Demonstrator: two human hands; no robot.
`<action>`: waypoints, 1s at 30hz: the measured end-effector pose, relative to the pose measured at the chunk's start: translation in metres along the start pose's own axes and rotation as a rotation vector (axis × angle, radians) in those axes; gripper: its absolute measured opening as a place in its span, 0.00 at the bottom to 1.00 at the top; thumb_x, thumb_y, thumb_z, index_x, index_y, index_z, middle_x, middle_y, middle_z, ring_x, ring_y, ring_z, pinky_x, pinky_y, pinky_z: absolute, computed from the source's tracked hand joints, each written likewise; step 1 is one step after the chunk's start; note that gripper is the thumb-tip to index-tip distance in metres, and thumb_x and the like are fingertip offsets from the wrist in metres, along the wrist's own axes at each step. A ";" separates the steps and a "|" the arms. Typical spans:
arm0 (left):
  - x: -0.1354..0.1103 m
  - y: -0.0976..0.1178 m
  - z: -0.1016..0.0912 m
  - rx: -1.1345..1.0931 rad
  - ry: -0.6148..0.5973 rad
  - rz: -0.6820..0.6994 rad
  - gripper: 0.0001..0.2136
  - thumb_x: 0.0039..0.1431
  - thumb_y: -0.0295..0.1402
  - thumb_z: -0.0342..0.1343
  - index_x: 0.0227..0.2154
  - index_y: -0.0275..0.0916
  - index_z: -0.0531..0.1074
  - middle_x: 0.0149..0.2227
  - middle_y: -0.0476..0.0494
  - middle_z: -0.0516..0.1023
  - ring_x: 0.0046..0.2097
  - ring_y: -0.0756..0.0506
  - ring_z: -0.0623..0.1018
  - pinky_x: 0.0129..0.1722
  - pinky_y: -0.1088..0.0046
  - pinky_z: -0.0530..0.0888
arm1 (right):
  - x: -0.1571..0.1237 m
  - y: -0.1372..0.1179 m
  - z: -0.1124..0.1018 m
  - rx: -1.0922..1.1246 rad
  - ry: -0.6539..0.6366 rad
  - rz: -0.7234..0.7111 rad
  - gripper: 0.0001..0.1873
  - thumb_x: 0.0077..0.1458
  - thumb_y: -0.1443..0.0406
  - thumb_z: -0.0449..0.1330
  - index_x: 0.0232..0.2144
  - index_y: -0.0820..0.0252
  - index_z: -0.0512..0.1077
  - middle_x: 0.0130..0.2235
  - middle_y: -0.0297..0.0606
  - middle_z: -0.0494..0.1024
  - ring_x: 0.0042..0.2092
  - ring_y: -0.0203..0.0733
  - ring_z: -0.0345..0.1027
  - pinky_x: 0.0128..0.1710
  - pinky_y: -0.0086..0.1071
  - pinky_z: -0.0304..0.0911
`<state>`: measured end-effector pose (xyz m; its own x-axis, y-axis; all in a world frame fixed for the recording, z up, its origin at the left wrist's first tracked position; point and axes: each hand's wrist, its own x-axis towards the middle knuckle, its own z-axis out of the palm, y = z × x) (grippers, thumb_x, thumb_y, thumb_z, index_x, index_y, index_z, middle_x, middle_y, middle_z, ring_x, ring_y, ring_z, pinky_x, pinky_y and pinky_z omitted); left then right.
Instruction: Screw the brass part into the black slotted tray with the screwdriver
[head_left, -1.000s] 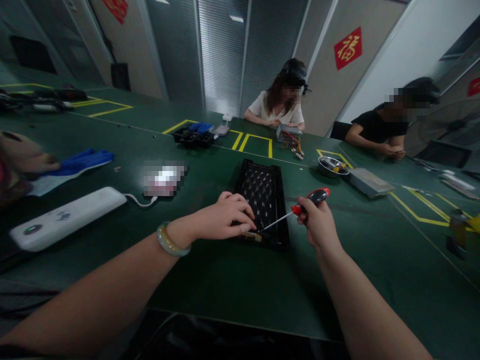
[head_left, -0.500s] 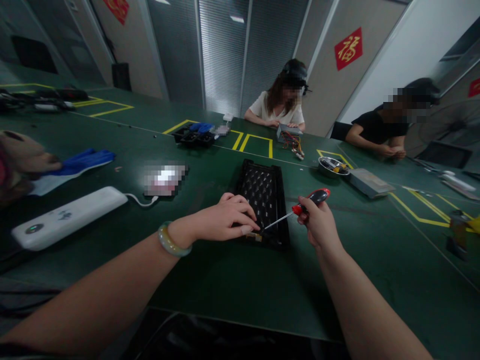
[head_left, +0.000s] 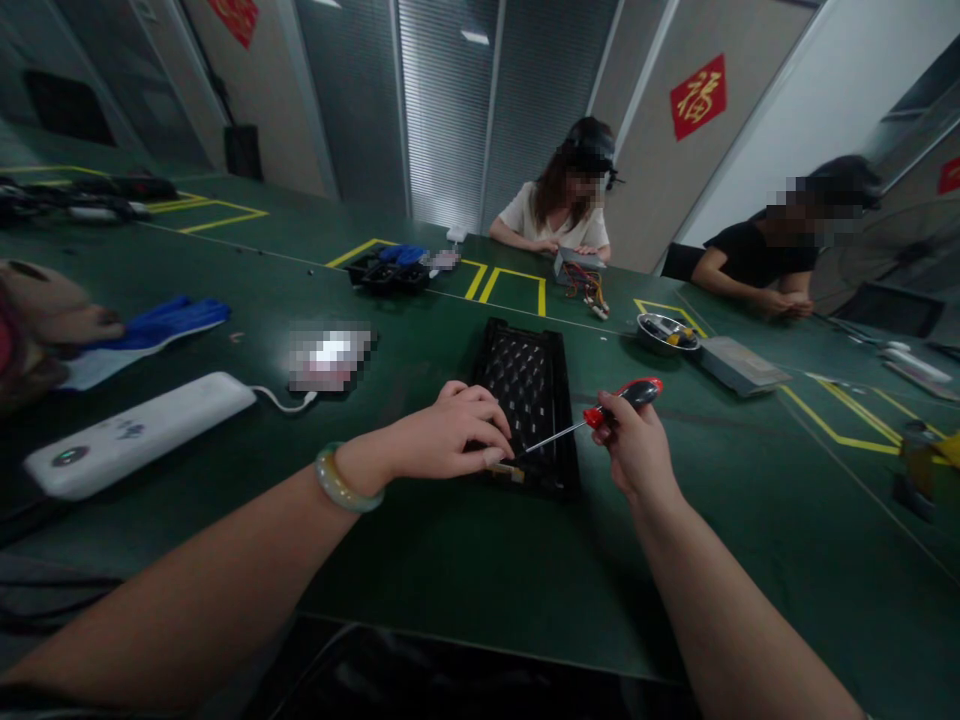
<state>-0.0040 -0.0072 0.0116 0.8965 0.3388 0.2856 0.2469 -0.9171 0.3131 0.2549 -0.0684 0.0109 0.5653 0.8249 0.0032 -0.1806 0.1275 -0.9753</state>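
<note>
A black perforated panel [head_left: 529, 382] lies flat on the green table [head_left: 420, 560] in front of me. My left hand [head_left: 448, 433] rests on its near left corner, fingers curled and pressing down beside a small yellowish part [head_left: 502, 470]. My right hand [head_left: 634, 446] is closed around a screwdriver [head_left: 607, 407] with a red and black handle. Its thin shaft slants down to the left, and the tip meets the panel's near edge close to my left fingertips. A pale bangle sits on my left wrist.
A white power bank [head_left: 131, 433] with a cable lies at the left, blue gloves [head_left: 161, 320] behind it. A metal bowl [head_left: 664, 332] and grey box [head_left: 739, 364] stand at the right. Two other people sit across the table, with a black tray [head_left: 386, 272] at the far centre.
The screwdriver tip has shifted slightly along the panel's near edge toward my left fingers. Both hands have otherwise kept their places.
</note>
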 end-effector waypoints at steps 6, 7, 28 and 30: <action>0.003 0.000 0.005 -0.021 0.008 -0.082 0.10 0.65 0.44 0.59 0.44 0.51 0.81 0.50 0.49 0.79 0.56 0.40 0.68 0.54 0.58 0.53 | -0.005 -0.005 0.003 0.112 -0.003 -0.061 0.17 0.42 0.64 0.69 0.29 0.56 0.64 0.20 0.22 0.65 0.19 0.28 0.55 0.18 0.24 0.55; 0.004 0.000 0.005 -0.028 0.000 -0.086 0.11 0.64 0.46 0.59 0.44 0.51 0.81 0.51 0.49 0.79 0.56 0.40 0.68 0.54 0.58 0.53 | -0.007 -0.006 0.003 0.127 -0.010 -0.069 0.16 0.42 0.64 0.69 0.29 0.56 0.64 0.20 0.22 0.66 0.19 0.28 0.55 0.18 0.24 0.55; 0.006 0.002 0.009 -0.038 0.090 -0.148 0.07 0.63 0.42 0.61 0.37 0.46 0.80 0.44 0.52 0.83 0.53 0.43 0.72 0.53 0.60 0.50 | -0.028 -0.015 0.008 0.143 -0.103 -0.292 0.14 0.48 0.64 0.68 0.34 0.54 0.67 0.25 0.24 0.67 0.22 0.28 0.57 0.22 0.26 0.56; 0.005 0.002 0.008 0.010 0.105 -0.143 0.06 0.63 0.40 0.62 0.36 0.46 0.79 0.43 0.51 0.83 0.53 0.42 0.71 0.53 0.59 0.50 | -0.033 -0.016 0.007 0.129 -0.124 -0.366 0.14 0.49 0.64 0.68 0.36 0.53 0.67 0.28 0.26 0.69 0.23 0.29 0.58 0.23 0.27 0.57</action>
<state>0.0041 -0.0093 0.0065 0.8087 0.4853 0.3324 0.3730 -0.8600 0.3482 0.2332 -0.0939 0.0275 0.5110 0.7714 0.3793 -0.0896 0.4867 -0.8690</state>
